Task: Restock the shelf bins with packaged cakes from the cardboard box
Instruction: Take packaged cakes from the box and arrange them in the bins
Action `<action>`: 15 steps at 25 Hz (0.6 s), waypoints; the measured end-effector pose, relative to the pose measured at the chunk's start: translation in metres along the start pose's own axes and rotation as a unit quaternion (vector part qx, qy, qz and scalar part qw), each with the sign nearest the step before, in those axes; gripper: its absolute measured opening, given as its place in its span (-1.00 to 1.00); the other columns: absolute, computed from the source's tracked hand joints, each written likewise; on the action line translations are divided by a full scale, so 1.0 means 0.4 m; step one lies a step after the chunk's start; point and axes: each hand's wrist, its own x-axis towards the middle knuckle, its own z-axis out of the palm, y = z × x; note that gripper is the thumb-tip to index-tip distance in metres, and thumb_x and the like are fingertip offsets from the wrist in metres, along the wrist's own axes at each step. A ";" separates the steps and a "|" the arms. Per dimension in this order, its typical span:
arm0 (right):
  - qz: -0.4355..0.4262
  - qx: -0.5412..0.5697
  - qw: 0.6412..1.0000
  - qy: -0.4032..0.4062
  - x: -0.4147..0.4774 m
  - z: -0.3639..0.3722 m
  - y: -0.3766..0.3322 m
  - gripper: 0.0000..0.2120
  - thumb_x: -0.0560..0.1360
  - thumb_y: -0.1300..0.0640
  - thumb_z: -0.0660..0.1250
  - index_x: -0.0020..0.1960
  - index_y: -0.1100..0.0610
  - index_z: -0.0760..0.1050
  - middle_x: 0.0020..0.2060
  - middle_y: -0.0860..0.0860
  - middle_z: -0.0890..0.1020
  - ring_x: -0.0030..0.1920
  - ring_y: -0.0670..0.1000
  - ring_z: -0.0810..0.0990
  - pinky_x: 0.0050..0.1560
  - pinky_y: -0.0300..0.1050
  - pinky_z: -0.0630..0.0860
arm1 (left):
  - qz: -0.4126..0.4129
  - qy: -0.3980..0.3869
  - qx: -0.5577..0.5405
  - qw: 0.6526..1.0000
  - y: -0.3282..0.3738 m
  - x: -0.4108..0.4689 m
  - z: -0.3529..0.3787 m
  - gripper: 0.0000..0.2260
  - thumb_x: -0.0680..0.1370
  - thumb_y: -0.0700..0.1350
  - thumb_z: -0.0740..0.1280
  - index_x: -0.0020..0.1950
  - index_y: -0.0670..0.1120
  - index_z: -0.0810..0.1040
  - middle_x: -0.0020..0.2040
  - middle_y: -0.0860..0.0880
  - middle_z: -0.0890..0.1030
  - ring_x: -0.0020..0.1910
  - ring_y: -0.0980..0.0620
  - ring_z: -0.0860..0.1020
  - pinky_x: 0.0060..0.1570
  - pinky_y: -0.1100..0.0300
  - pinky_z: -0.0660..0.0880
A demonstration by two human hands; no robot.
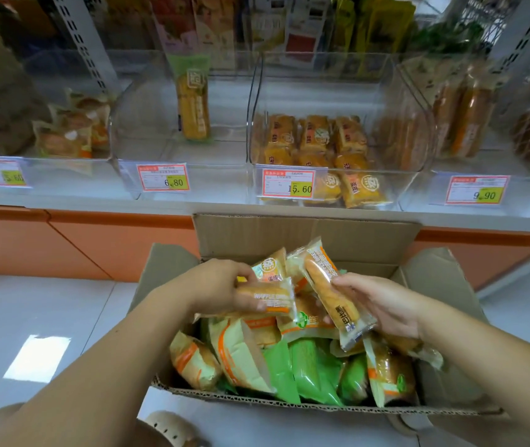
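Note:
An open cardboard box (305, 233) sits on the floor below the shelf, full of orange-white and green packaged cakes. Over the box my left hand (215, 285) grips a small stack of orange waffle cake packs (270, 296). My right hand (383, 301) pinches a long clear-wrapped cake pack (328, 290) at its side, tilted over the box. On the shelf stand clear bins: one (415, 185) holds several orange cake packs, and the bin (128, 146) to its left holds a single long green-topped pack (192, 104).
Price tags hang on the bin fronts, reading 6.80 (163, 181), 15.60 (289, 183) and 9.90 (476, 190). More bins with packaged bread stand at far left (70, 133) and right (460, 117). An orange base panel (96, 240) runs under the shelf. My sandalled foot (173, 429) is beside the box.

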 end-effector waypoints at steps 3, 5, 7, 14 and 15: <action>-0.025 -0.014 1.000 0.002 0.001 0.032 0.003 -0.42 0.27 -0.01 0.55 0.22 0.18 0.52 -0.06 0.17 0.69 -0.12 0.16 0.67 -0.35 -0.06 0.61 | 0.054 0.022 -0.067 0.996 0.046 -0.021 0.008 -0.58 0.37 0.23 0.50 0.15 0.14 0.52 -0.06 0.14 0.57 -0.14 0.17 0.52 -0.18 0.33 0.41; -0.038 -0.023 0.999 0.014 0.001 0.051 0.001 -0.45 0.27 0.05 0.53 0.22 0.16 0.51 -0.01 0.16 0.70 -0.05 0.16 0.68 -0.29 -0.06 0.62 | 0.069 0.029 -0.090 0.993 0.070 -0.030 0.016 -0.53 0.36 0.19 0.53 0.20 0.15 0.49 -0.03 0.14 0.57 -0.12 0.20 0.51 -0.16 0.41 0.40; -0.048 -0.017 0.999 0.018 0.002 0.056 0.000 -0.46 0.27 0.13 0.54 0.21 0.17 0.52 0.03 0.19 0.69 0.02 0.21 0.67 -0.19 0.01 0.65 | 0.063 0.035 -0.102 0.992 0.074 -0.039 0.015 -0.43 0.34 0.17 0.55 0.28 0.15 0.45 0.05 0.11 0.55 -0.02 0.13 0.53 -0.04 0.34 0.44; -0.075 0.021 0.996 0.030 -0.013 0.029 -0.006 -0.06 -0.18 0.05 0.73 0.17 0.19 0.52 0.00 0.23 0.68 -0.13 0.16 0.70 -0.21 0.03 0.66 | 0.026 0.015 -0.113 0.993 0.018 -0.063 -0.033 -0.16 0.30 0.07 0.61 0.48 0.05 0.28 0.36 0.08 0.43 0.28 0.07 0.46 0.31 0.16 0.40; -0.080 0.034 0.996 0.031 -0.017 0.026 -0.010 -0.05 -0.18 0.07 0.73 0.17 0.20 0.51 -0.01 0.24 0.68 -0.18 0.15 0.70 -0.29 -0.01 0.64 | 0.002 0.016 -0.159 0.987 0.005 -0.063 -0.035 -0.20 0.31 0.05 0.61 0.46 0.04 0.31 0.32 0.06 0.47 0.25 0.06 0.50 0.28 0.14 0.44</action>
